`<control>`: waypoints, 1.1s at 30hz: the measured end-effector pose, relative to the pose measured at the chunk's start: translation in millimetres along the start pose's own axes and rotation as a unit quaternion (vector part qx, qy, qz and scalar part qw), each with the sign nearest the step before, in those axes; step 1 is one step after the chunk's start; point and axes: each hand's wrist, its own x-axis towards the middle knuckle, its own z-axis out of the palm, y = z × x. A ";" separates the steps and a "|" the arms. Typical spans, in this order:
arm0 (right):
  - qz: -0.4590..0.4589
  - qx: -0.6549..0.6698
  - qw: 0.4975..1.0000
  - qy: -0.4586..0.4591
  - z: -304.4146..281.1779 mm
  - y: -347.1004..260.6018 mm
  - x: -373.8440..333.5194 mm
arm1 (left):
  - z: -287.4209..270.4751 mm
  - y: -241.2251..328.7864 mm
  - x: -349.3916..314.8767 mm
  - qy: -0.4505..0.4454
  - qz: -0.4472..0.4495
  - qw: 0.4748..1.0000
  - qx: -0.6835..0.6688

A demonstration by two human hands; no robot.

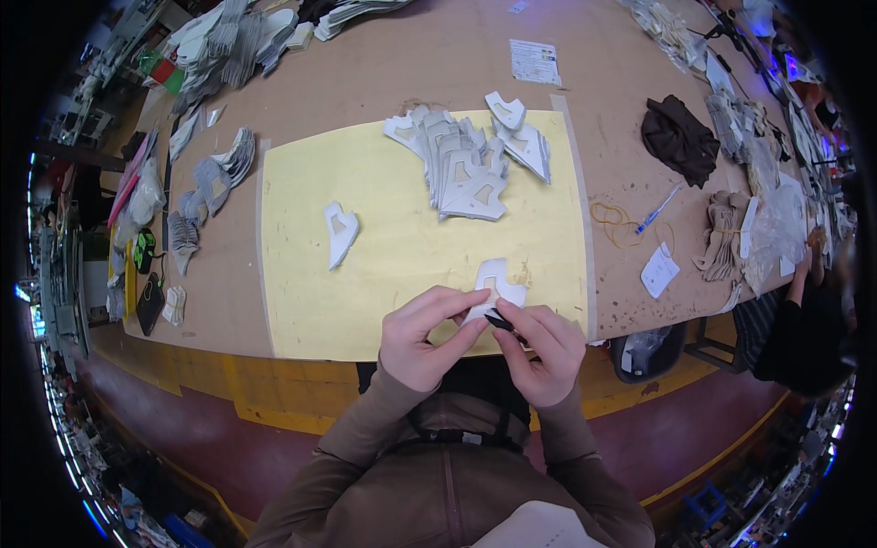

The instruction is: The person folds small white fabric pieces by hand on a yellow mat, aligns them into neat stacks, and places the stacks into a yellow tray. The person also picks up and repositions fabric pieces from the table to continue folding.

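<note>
Near the front edge of the table, both hands are on one white cut piece (493,272) with a beige cutout-like patch. My left hand (425,333) pinches its lower left side between thumb and fingers. My right hand (541,352) grips its lower right side, and a small black item (498,319) shows at those fingertips; its kind is hard to make out. A single similar white piece (342,235) lies to the left on the yellow sheet (301,301). Farther off, a heap of such pieces (461,173) is stacked, with a smaller stack (525,146) beside it.
Grey piece stacks (215,183) lie on the left, with a dark phone-like slab (150,304). On the right are a dark cloth (678,139), a blue pen (658,210), yellow string (612,222) and a white tag (660,270). Below the edge stands a black bin (650,354); another person (795,338) is at right.
</note>
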 end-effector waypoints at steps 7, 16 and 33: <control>-0.002 0.003 1.000 0.001 -0.9 0.7 2.8 | -0.6 -1.7 -1.4 -0.001 -0.015 0.999 -0.049; 0.014 0.027 1.000 0.006 1.6 -0.2 4.5 | 4.7 -0.2 -3.3 0.021 -0.036 0.997 -0.069; -0.026 -0.030 0.999 0.034 10.4 3.9 -2.9 | 18.6 -3.4 -4.1 0.077 -0.003 0.996 -0.037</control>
